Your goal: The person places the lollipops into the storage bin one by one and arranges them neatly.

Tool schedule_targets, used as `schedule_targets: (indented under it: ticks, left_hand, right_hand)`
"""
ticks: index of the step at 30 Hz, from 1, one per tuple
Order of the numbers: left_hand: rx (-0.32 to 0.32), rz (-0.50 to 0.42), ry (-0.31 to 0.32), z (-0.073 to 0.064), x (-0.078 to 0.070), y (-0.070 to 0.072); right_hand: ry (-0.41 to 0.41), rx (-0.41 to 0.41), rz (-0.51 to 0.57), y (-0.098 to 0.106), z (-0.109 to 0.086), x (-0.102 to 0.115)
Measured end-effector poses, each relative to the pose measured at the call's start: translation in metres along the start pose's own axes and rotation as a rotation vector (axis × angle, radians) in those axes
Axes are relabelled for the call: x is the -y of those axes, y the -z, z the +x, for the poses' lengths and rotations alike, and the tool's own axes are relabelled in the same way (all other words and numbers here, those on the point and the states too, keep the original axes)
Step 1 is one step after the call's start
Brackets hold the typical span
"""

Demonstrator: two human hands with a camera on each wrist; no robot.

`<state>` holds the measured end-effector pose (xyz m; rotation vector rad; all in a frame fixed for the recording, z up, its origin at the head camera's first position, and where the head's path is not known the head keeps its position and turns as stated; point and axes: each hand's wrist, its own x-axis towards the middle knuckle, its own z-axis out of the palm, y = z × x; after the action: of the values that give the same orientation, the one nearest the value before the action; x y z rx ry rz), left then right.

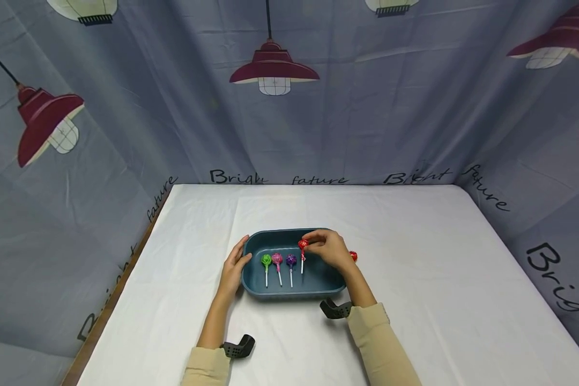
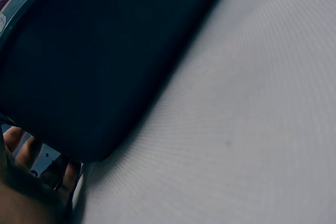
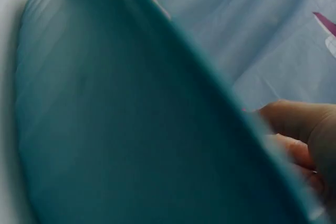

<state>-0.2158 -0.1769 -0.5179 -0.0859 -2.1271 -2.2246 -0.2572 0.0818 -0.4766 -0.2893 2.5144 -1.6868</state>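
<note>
A dark blue-green tray [image 1: 294, 294] lies on the white-covered table. My left hand [image 1: 231, 271] holds its left end, thumb at the rim and fingers along the outer side; the tray's outer wall [image 2: 105, 66] fills much of the left wrist view. Over the tray's inside, my right hand [image 1: 329, 250] pinches a red lollipop [image 1: 303, 244] near its candy head, stick pointing toward me. To its left, a purple lollipop [image 1: 291, 260], a pink lollipop [image 1: 277, 259] and a green lollipop [image 1: 266, 260] lie in a row, sticks toward me. The right wrist view hides the pinched candy behind the tray wall [image 3: 131, 103].
Another red candy head [image 1: 354, 255] shows just right of my right wrist, beyond the tray's right end; the rest of it is hidden. A white cloth [image 1: 415, 230] covers the table. Grey-blue curtains [image 1: 366, 118] with printed lamps stand behind and at both sides.
</note>
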Motion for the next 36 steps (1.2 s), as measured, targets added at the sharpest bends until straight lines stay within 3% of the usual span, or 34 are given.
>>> schedule_targets:
  ticks: [3, 9, 14, 25, 31, 36]
  left_hand:
    - [0.003, -0.013, 0.018, -0.003, -0.004, -0.002]
    - [-0.011, -0.010, 0.002, 0.004, 0.013, 0.001]
    - [-0.008, 0.015, -0.028, 0.005, 0.014, 0.002]
    - [-0.026, -0.005, 0.000, 0.003, 0.014, 0.002]
    - [-0.018, -0.018, 0.003, 0.003, 0.010, 0.002]
    - [-0.002, -0.010, 0.009, -0.001, -0.003, -0.001]
  right_hand:
    - [-0.041, 0.008, -0.036, -0.005, -0.001, -0.004]
    - [-0.093, 0.015, -0.125, -0.010, -0.001, -0.006]
    - [-0.088, 0.046, -0.168, -0.013, 0.000, -0.007]
    - [-0.034, 0.107, -0.184, -0.015, 0.001, -0.011]
    - [-0.030, 0.121, -0.181, -0.014, 0.001, -0.010]
    - [-0.032, 0.124, -0.174, -0.014, 0.001, -0.011]
